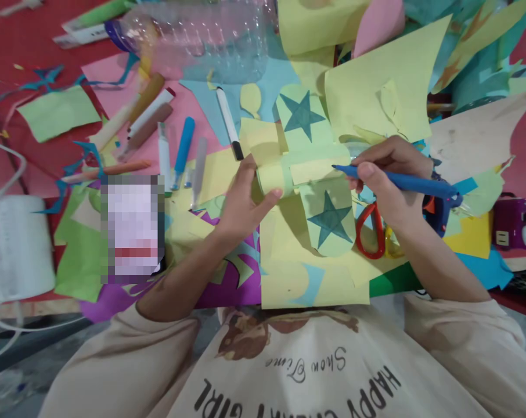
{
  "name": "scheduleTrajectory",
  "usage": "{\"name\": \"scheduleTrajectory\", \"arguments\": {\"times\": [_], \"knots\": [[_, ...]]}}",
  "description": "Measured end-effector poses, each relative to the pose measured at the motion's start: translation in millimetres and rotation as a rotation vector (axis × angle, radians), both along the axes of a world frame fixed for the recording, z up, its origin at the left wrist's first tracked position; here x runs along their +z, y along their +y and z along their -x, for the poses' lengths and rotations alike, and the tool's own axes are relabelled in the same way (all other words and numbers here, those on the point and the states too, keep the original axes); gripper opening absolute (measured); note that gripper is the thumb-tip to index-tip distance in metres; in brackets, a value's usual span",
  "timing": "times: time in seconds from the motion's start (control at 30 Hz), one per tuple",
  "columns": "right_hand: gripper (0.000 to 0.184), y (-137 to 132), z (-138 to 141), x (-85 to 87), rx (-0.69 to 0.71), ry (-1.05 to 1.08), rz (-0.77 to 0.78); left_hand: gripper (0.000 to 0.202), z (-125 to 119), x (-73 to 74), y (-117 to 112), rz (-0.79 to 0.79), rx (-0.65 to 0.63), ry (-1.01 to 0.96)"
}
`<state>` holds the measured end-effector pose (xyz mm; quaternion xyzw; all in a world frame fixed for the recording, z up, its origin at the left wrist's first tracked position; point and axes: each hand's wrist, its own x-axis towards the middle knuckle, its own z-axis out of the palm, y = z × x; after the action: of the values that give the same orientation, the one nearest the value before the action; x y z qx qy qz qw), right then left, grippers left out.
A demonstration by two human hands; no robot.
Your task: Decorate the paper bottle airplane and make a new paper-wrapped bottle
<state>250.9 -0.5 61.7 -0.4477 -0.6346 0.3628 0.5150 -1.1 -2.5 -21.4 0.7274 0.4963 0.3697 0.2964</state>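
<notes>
Two stars (330, 219) flanking the paper roll (271, 179) between the hands appear fully coloured, its pale strip (310, 172) seemingly unmarked, the left hand (241, 206) pinching the roll's end, the right hand (397, 200) pinching a blue marker (415, 182) at the strip.

- Illumination: even, moderate, somewhat muted; apparently from overhead.
- Shadows: soft-edged; one left of the lower star flap (330, 217), another left of the upper star flap (304, 116).
- Glare: small bright highlights along the ribs of the clear plastic bottle (202, 46).
- Dim area: floor (32, 366), lower left corner.
- Focus: slightly soft throughout; print on the white device (17, 249) illegible, large lettering on the shirt (306, 371) readable.
- Distortion: wide-angle stretching and bending toward the edges.
- Masking: coarse pixel blocks over a rectangular object (133, 226), left.
</notes>
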Motion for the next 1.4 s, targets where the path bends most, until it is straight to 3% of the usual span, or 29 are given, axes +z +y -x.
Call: {"name": "scheduleTrajectory", "arguments": {"times": [0.2,0.4,0.77,1.1,1.23,1.4], "knots": [[0.020,19.2,18.9,10.0,0.204,0.053,0.163,0.059,-0.2,2.5,-0.8,0.040,0.016,-0.052],[0.030,27.0,39.2,9.7,0.284,0.090,0.172,0.050,1.5,6.2,0.2,0.093,-0.004,-0.136],[0.046,24.8,45.3,8.3,0.182,0.003,0.232,0.055,6.5,5.3,2.7,0.140,0.052,-0.332],[0.047,26.6,43.5,7.4,0.187,-0.020,0.231,0.058,3.5,7.9,1.6,0.186,0.020,-0.280],[0.048,24.7,41.0,6.5,0.141,0.022,0.180,0.064,2.8,9.9,0.8,0.210,0.007,-0.232],[0.048,23.8,39.6,1.0,0.109,-0.075,0.116,0.068,2.7,12.9,0.3,0.225,-0.006,-0.212]]}}
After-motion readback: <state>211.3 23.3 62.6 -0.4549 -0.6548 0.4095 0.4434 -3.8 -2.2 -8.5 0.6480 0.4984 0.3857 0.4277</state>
